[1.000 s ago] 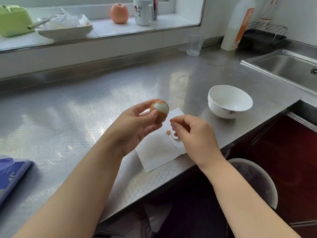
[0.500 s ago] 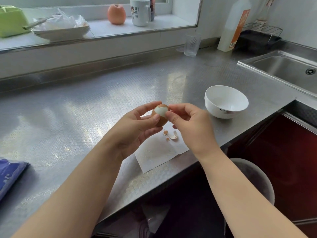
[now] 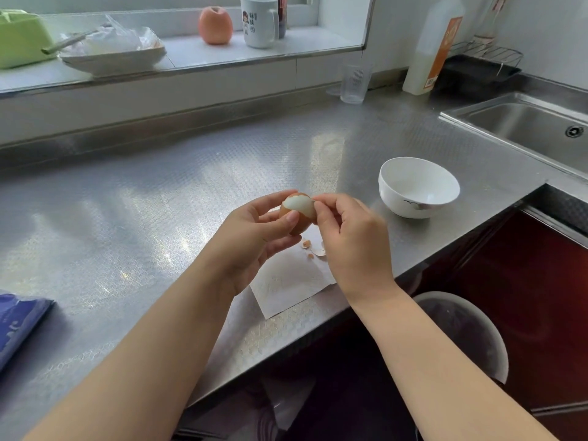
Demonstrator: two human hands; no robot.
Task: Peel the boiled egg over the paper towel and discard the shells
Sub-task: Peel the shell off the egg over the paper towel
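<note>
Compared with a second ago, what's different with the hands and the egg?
The right hand rose from above the paper towel back to the egg and pinches shell at its top; more white shows. The left hand keeps holding the egg. Shell bits and bowl stayed put.

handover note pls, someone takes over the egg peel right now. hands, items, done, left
Left hand: holds the egg above the paper towel.
Right hand: fingertips pinching shell at the egg's top right edge.
Done: top of the egg bared to white; a few shell bits lie on the towel.
Left: peel the brown lower part, then discard the shells. White bowl stands empty to the right.
</note>
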